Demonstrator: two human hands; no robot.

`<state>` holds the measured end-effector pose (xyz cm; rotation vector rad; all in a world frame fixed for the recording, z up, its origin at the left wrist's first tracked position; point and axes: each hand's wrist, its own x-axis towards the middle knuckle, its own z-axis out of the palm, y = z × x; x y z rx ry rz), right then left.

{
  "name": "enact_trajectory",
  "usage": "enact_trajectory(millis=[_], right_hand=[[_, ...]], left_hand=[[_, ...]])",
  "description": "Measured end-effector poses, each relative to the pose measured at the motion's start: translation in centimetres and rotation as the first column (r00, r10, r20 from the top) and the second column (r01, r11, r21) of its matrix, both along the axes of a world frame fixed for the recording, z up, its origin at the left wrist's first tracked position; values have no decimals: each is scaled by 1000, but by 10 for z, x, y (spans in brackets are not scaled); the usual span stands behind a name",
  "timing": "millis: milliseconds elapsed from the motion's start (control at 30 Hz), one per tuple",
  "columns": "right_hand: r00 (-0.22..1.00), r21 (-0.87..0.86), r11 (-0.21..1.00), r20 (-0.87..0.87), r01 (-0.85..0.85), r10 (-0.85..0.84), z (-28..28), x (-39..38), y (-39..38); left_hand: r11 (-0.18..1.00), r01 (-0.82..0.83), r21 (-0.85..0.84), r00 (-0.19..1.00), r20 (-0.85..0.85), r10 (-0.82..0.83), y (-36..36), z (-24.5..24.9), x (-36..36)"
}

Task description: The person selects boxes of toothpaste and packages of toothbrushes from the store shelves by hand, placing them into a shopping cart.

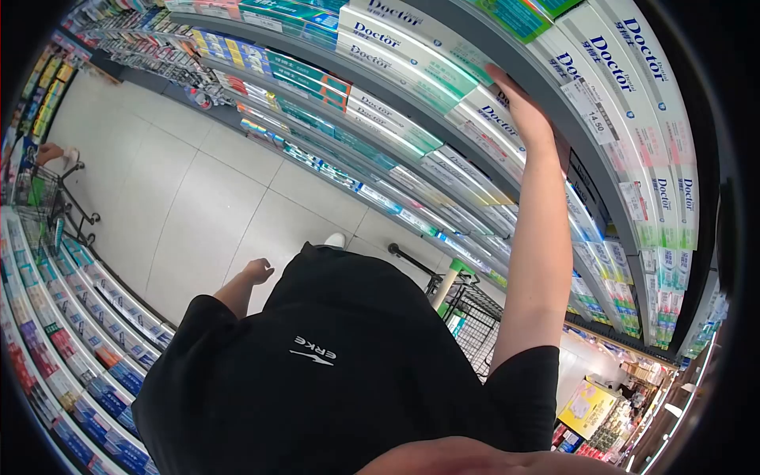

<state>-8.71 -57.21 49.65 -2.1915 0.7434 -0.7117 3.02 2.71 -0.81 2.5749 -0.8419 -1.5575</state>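
Observation:
My right hand (pixel 524 111) reaches in between two shelf levels, over a row of long white toothpaste boxes (pixel 489 111) printed "Doctor". A thumb or finger shows along the box row, while the other fingers are hidden under the shelf edge (pixel 546 103); I cannot tell whether they grip a box. Low at my side hangs my left hand (pixel 257 271), its fingers loosely bent and slightly apart, with nothing in it. Floor tiles lie beneath it. More "Doctor" boxes (pixel 613 67) stand on the level above my right hand, with a price tag (pixel 590 107) in front.
A wire shopping cart (pixel 475 317) with a green-and-cream handle stands close by my right side. Across the aisle, another person's hand (pixel 50 153) is near a second cart (pixel 36 194). Shelves of boxed goods (pixel 87 317) line the left. Pale tiled floor (pixel 206 190) runs between.

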Motion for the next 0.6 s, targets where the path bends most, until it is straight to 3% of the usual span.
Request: enact_trajectory(millis=[33,167,233,333,467,533,600], right_hand=[[997,5,1000,-72,-2,3,2,-1,3],[998,-9,998,-14,-56,56,-12,2,-4],[991,20,998,-117,66,-63,-2,2,6],[993,-12,1000,-116,5,-6,-5,-1,-3],[995,-47,998,-88,38,-42,-2,2,3],[994,-145,987,-74,68,-80,3,5,6],[991,-100,994,-123,42,-54,6,5,-3]], left_hand=[[1000,2,1,1000,-1,-2,-1,0,0],[1000,7,-7,1000,-25,-7,-7,-2,3],[1000,2,-18,1000,-26,-2,-9,-5,3],[999,-12,-34,999,-38,11,-14,-3,2],[999,-9,-46,999,-33,7,-17,-3,6],[998,14,-54,1000,-18,-15,-18,-4,8],[998,3,-67,1000,-22,-4,-19,-6,11]])
